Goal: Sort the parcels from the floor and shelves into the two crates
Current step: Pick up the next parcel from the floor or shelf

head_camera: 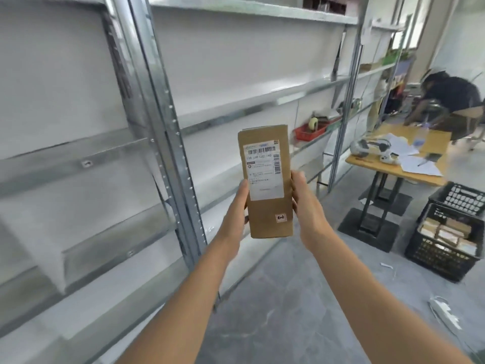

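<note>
Both hands clasp one brown cardboard parcel (263,219). The left hand (236,208) grips its left edge and the right hand (309,208) its right edge, thumbs lying along the front and the other fingers hidden behind. The parcel stands upright in the air in front of the metal shelving (168,122), with its white shipping label (263,172) turned squarely toward the camera.

This looks like the checking step of the sort: the parcel is held up so the label can be read, and it belongs to neither crate yet. The two black crates sit on the floor (288,285) well off to the right. The nearer crate (441,256) already holds several parcels; the second crate (458,197) is just behind it, and its contents cannot be made out. The next move probably calls for choosing a crate from the label, then turning right, stepping across and lowering the parcel in.

Both forearms reach forward and slightly up, converging on the parcel, wrists roughly level. Beyond the crates, another person (451,98) bends over a tabletop (433,137) strewn with papers.
</note>
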Demonstrator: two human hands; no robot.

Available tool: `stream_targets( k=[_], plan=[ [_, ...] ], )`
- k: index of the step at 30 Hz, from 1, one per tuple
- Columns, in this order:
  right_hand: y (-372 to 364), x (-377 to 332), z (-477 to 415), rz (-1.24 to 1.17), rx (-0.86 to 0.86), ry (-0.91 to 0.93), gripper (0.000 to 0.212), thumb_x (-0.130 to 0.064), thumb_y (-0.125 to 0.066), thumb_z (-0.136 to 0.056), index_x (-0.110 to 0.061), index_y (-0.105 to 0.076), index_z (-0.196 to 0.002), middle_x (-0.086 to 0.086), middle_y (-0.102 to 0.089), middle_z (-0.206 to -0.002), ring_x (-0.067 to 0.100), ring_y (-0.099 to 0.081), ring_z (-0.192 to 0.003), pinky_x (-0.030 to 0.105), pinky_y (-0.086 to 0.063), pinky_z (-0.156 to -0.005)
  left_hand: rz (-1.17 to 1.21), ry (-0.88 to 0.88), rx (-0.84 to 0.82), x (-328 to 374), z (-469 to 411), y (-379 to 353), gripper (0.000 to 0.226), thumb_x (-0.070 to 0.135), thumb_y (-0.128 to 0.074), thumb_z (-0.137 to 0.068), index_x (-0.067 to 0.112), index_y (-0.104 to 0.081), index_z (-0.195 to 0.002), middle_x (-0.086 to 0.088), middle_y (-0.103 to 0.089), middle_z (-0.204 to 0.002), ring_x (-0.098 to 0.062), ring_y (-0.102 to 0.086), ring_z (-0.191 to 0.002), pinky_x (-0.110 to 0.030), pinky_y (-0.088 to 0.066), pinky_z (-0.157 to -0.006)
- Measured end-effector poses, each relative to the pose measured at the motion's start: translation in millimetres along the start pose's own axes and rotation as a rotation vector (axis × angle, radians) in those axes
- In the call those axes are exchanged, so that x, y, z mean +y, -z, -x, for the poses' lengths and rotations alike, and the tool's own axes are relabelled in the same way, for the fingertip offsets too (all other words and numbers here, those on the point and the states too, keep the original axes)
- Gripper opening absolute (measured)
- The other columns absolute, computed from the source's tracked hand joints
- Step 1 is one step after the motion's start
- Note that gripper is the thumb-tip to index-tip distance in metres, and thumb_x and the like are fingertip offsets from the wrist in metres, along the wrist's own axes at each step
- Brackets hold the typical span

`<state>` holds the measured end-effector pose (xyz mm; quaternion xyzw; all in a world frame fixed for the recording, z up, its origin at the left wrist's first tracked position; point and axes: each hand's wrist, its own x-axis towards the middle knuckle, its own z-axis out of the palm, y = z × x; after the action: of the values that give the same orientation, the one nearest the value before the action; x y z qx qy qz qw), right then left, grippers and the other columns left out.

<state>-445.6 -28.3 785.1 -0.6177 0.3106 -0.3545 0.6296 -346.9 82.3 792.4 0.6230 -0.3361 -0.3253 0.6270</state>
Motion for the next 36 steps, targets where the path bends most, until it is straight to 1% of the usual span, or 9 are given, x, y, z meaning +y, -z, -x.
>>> stream_targets(
  k=[4,6,8,10,15,20,29,33,36],
  plan=[
    [-55.2,-25.1,14.3,-0.015,-0.110,0.045,0.051,-0.055,-0.021,-0.113,-0.044,-0.070,-0.108,-0.031,-0.076,-0.090,-0.016,-0.068,-0.085,0.013,-0.044,-0.077,-0.028,-0.058,0.118,24.5,26.2,51.6,0.053,0.069,-0.020,-0.101,0.052,-0.050,-0.141,0.024,-0.064,-0.131,-0.004,-0.052,-0.130,-0.050,-0.033,-0.119],
    [-87.8,-35.0,25.0,-0.018,-0.170,0.065,0.051,-0.053,-0.019,-0.113,-0.044,-0.069,-0.112,-0.030,-0.076,-0.092,-0.017,-0.068,-0.084,0.010,-0.045,-0.074,-0.039,-0.072,0.174,34.9,43.2,80.6,0.051,0.071,-0.020,-0.100,0.055,-0.054,-0.135,0.025,-0.066,-0.127,-0.001,-0.055,-0.127,-0.044,-0.037,-0.116],
    [-122.0,-42.2,37.1,-0.022,-0.222,0.074,0.051,-0.054,-0.019,-0.113,-0.045,-0.068,-0.113,-0.029,-0.077,-0.093,-0.016,-0.068,-0.084,0.012,-0.045,-0.077,-0.037,-0.080,0.208,45.3,63.8,110.2,0.044,0.064,-0.018,-0.104,0.055,-0.058,-0.119,0.034,-0.070,-0.107,0.014,-0.062,-0.106,-0.022,-0.046,-0.098],
    [-158.4,-47.6,49.7,-0.033,-0.274,0.082,0.050,-0.053,-0.020,-0.113,-0.043,-0.069,-0.114,-0.027,-0.078,-0.095,-0.014,-0.069,-0.085,0.016,-0.045,-0.080,-0.035,-0.092,0.240,55.5,88.1,141.1,0.042,0.059,-0.015,-0.106,0.054,-0.056,-0.114,0.039,-0.070,-0.096,0.022,-0.062,-0.090,-0.010,-0.047,-0.079],
    [-256.1,-60.1,89.8,-0.047,-0.403,0.102,0.048,-0.057,-0.022,-0.112,-0.049,-0.069,-0.112,-0.024,-0.077,-0.104,-0.004,-0.068,-0.101,0.023,-0.045,-0.088,-0.053,-0.116,0.401,71.5,146.6,226.4,0.043,0.061,-0.014,-0.106,0.056,-0.056,-0.114,0.042,-0.068,-0.095,0.025,-0.060,-0.089,-0.018,-0.041,-0.087],
    [-346.5,-65.4,140.8,-0.078,-0.557,0.096,0.045,-0.052,-0.022,-0.114,-0.049,-0.067,-0.108,-0.034,-0.075,-0.090,-0.019,-0.067,-0.084,0.013,-0.046,-0.080,-0.051,-0.119,0.548,78.7,208.3,303.2,0.043,0.062,-0.018,-0.105,0.054,-0.059,-0.112,0.041,-0.069,-0.092,0.024,-0.061,-0.086,-0.018,-0.041,-0.085],
    [-488.3,-59.8,233.5,-0.105,-0.861,0.080,0.046,-0.053,-0.026,-0.113,-0.044,-0.071,-0.107,-0.031,-0.076,-0.094,-0.017,-0.068,-0.089,0.018,-0.044,-0.086,-0.083,-0.120,0.875,75.8,330.8,408.6,0.038,0.059,-0.017,-0.107,0.055,-0.054,-0.114,0.044,-0.067,-0.089,0.025,-0.061,-0.085,-0.013,-0.043,-0.079],
    [-544.7,-55.8,275.3,-0.101,-1.013,0.068,0.047,-0.057,-0.027,-0.111,-0.045,-0.072,-0.116,-0.027,-0.077,-0.108,-0.006,-0.068,-0.108,0.023,-0.045,-0.095,-0.077,-0.087,1.049,71.9,378.4,442.2,0.039,0.063,-0.017,-0.105,0.057,-0.054,-0.119,0.041,-0.065,-0.099,0.020,-0.059,-0.096,-0.027,-0.041,-0.103],
    [-581.0,-50.5,301.2,-0.120,-1.150,0.058,0.047,-0.055,-0.025,-0.113,-0.045,-0.071,-0.112,-0.031,-0.076,-0.104,-0.016,-0.068,-0.097,0.019,-0.044,-0.091,-0.066,-0.084,1.179,68.8,407.3,460.9,0.038,0.063,-0.017,-0.105,0.057,-0.053,-0.117,0.041,-0.063,-0.097,0.022,-0.058,-0.092,-0.023,-0.043,-0.096]
  ],
)
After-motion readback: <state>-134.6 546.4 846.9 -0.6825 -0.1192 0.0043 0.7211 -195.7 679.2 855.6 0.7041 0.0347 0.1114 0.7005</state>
